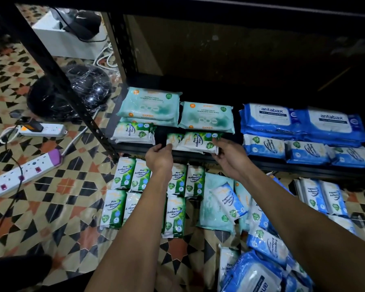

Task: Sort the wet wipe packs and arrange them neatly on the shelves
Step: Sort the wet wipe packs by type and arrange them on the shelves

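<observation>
Down at the shelf's front edge (135, 146), both hands grip green Pine Antibacterial Wipes packs. Left hand (159, 157) pinches the end of a partly hidden pack (173, 140), while right hand (230, 157) has fingers curled round the right end of the front pack (198, 142).

Both arms reach forward, left hand (159, 156) and right hand (230, 157) with fingers curled in a grip.

A pine pack (198, 142) is being held on the shelf (135, 146) between both hands' fingers (216, 144); more packs (177, 180) are lying on the floor (51, 197) below them.
</observation>
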